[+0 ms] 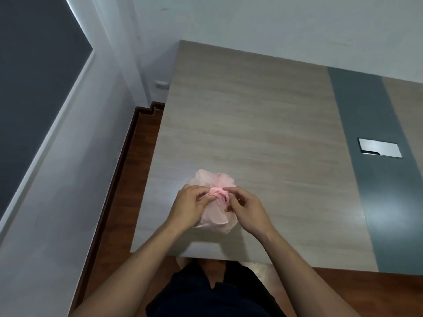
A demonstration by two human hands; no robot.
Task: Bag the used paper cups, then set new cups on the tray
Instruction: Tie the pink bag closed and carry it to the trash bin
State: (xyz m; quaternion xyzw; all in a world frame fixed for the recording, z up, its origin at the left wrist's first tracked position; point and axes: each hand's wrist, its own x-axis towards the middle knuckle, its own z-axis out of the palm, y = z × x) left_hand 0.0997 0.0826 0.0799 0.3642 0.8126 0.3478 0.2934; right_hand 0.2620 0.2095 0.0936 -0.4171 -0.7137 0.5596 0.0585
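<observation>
A thin pink plastic bag (pixel 215 217) sits bulging on the wooden table (pixel 251 124) near its front edge. Pale round shapes show faintly through the plastic, too dim to name. The bag's mouth is gathered into a twisted pink bunch at the top. My left hand (pixel 188 205) pinches that bunch from the left. My right hand (pixel 246 210) pinches it from the right, fingers curled on the plastic. No tray and no loose cups are in view.
A grey strip (pixel 366 138) runs across the table on the right, with a metal flap plate (pixel 380 148) set in it. White walls stand at the left and behind. Reddish wood floor (pixel 128 179) lies left of the table.
</observation>
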